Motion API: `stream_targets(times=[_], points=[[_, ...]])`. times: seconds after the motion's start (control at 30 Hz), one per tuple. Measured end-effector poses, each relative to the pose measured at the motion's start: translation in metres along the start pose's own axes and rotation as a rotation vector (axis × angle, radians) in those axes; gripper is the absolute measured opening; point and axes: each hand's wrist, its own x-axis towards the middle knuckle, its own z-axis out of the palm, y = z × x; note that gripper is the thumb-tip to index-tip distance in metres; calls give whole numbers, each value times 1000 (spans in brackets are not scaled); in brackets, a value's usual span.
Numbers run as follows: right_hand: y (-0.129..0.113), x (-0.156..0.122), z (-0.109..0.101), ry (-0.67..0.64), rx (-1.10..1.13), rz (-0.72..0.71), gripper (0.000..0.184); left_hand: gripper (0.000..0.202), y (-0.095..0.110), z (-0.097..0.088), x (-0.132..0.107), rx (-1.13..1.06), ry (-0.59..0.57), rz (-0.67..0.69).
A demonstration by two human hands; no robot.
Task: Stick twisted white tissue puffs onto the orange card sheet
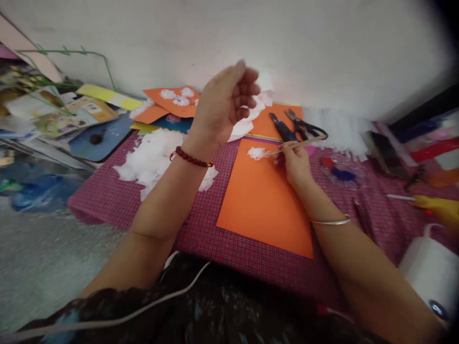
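Observation:
My left hand (224, 106) is raised above the table with its fingers curled round a piece of white tissue paper (251, 117). My right hand (294, 160) rests on an orange paper sheet (265, 200) and pinches a thin wooden stick (301, 142). The stick's tip touches a small white tissue clump (256, 153) lying on the sheet's far left corner. A red bead bracelet sits on my left wrist and a metal bangle on my right.
A pile of white tissue (152, 157) lies left on the red checked cloth (118, 191). Black scissors (304, 126) and blue-handled pliers (283, 128) lie behind on more orange paper. An orange card with white clumps (175, 100), books, a yellow glue gun (435, 205) and a white container (430, 267) surround.

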Motion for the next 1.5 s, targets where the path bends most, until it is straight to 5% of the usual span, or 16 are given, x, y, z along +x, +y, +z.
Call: stream_targets(times=[0.13,0.3,0.5,0.8,0.97,1.03,1.1,1.23,1.3,1.5], points=[[12,6,-4,-25,-17,-46,30,29,35,0,-14,361,-308,-11],[18,10,-4,-44,-29,-91,32,11,24,-45,-65,1239,-696,-68],[22,11,-2,-50,-43,-104,31,20,-15,-115,-138,1737,-756,9],[17,9,-2,-36,-73,-101,29,22,-37,-125,-143,1791,-701,163],[16,8,-3,-43,-69,-115,29,13,-28,-127,-133,1351,-265,-9],[15,7,-3,-47,-63,-120,29,12,-21,-125,-127,1247,-183,-71],[13,6,-2,-42,-60,-116,30,13,-16,-122,-124,1280,-274,-76],[9,4,0,-43,-66,-98,31,20,-15,-117,-128,1603,-722,66],[6,3,1,-48,-66,-91,31,23,-18,-114,-131,1747,-854,119],[0,-1,5,-48,-52,-70,30,19,-28,-110,-128,1766,-880,135]])
